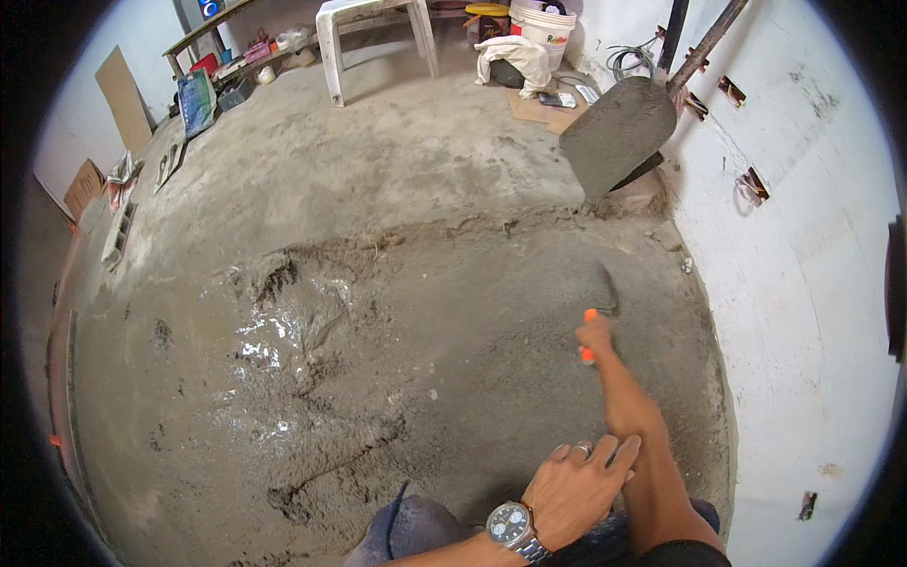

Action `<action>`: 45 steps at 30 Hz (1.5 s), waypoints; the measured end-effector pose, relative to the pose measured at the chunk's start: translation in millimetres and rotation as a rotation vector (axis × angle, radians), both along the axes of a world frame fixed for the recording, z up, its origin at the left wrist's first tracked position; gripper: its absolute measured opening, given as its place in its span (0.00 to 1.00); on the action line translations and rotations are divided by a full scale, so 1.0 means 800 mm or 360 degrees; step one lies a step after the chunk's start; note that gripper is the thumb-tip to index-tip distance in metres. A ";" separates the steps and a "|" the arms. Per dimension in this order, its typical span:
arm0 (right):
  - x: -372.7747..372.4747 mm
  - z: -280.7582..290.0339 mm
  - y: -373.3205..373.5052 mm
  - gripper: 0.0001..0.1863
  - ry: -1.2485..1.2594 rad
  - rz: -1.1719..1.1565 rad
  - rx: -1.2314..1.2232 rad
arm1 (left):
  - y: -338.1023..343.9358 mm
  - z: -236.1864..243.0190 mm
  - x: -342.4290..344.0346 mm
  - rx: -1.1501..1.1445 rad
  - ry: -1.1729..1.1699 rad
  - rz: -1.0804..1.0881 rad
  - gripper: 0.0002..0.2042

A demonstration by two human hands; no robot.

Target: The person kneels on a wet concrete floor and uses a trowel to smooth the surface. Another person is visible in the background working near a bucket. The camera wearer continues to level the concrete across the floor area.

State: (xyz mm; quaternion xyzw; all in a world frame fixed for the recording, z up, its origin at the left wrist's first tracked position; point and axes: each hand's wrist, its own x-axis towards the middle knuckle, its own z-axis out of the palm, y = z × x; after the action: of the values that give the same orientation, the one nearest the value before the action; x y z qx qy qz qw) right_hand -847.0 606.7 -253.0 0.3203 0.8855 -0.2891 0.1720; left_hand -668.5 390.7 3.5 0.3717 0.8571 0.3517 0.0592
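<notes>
My right hand [593, 336] is closed round the orange handle of a trowel [602, 291], at the right of the floor. The trowel's grey blade points away from me and lies on the wet cement [491, 331], its edges hard to tell from the mix. My left hand [574, 484], with a metal wristwatch [511, 524] and a ring, rests across my right forearm [635, 406]. Its fingers are stretched out and hold no tool. Around the trowel the cement looks fairly smooth; farther left it is lumpy, with shiny wet patches.
A cement-coated shovel [624, 132] leans against the white wall [803, 265] at the right, where open wall boxes show wires. Behind a ridge of cement stand a white plastic stool [331, 47] and a white bucket [541, 28]. A hollow block [117, 236] lies far left.
</notes>
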 end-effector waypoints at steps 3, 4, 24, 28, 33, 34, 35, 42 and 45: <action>0.049 -0.029 -0.078 0.24 0.0017 0.0490 0.0220 | 0.001 0.002 -0.005 0.0085 0.0019 0.0027 0.18; 0.061 -0.027 -0.085 0.24 0.0000 0.0759 0.0153 | 0.004 0.003 -0.009 0.0113 0.0027 0.0027 0.18; 0.023 0.018 0.042 0.32 0.0074 -0.0177 -0.0143 | 0.028 0.002 -0.020 0.0155 -0.0163 -0.0187 0.20; 0.118 -0.017 -0.078 0.33 -0.0155 0.0377 0.0292 | 0.036 0.002 -0.017 0.0129 -0.0185 -0.0220 0.20; 0.153 0.007 -0.064 0.26 -0.0338 0.1030 0.0027 | 0.042 0.006 -0.019 0.0221 -0.0145 -0.0207 0.19; 0.135 0.016 -0.054 0.25 -0.0167 0.0798 0.0062 | 0.041 0.006 -0.019 0.0260 -0.0139 -0.0193 0.20; 0.124 0.022 -0.050 0.24 -0.0011 0.0559 0.0088 | 0.040 0.005 -0.017 0.0237 -0.0200 -0.0216 0.20; 0.183 -0.016 -0.227 0.26 -0.0461 0.0495 -0.0222 | 0.050 0.003 -0.002 0.0073 -0.0174 -0.0265 0.18; 0.226 -0.022 -0.275 0.24 -0.0321 0.0342 -0.0406 | 0.068 0.002 -0.005 0.0040 -0.0069 -0.0270 0.18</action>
State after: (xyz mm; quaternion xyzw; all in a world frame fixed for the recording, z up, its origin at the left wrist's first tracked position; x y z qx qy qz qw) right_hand -666.6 387.1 -270.2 0.2270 0.8491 -0.3453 0.3291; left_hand -672.7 445.0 5.1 0.4360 0.8165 0.3642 0.1027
